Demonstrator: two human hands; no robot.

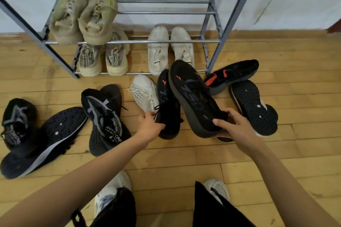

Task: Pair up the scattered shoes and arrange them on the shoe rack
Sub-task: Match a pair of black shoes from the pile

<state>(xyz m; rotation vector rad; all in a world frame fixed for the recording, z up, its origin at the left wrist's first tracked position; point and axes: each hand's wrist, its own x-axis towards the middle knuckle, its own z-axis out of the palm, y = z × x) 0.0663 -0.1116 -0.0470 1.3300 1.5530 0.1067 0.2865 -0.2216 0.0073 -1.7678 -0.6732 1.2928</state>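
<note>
My left hand (150,127) grips the heel of a black shoe with an orange mark (168,103), which stands on the floor. My right hand (234,127) holds its match, a black shoe with a grey sole (193,96), tilted on its side and lifted off the floor. Both point toward the grey metal shoe rack (212,41). The rack holds a beige pair (84,16) on a middle shelf, a second beige pair (103,59) and a white pair (169,48) on the bottom shelf.
Loose on the wooden floor: a white sneaker (144,94) beside my left hand, a black shoe with red marks (232,75) and an upturned black sole (253,107) at right, several black shoes (103,116) at left. My own feet (112,195) are below.
</note>
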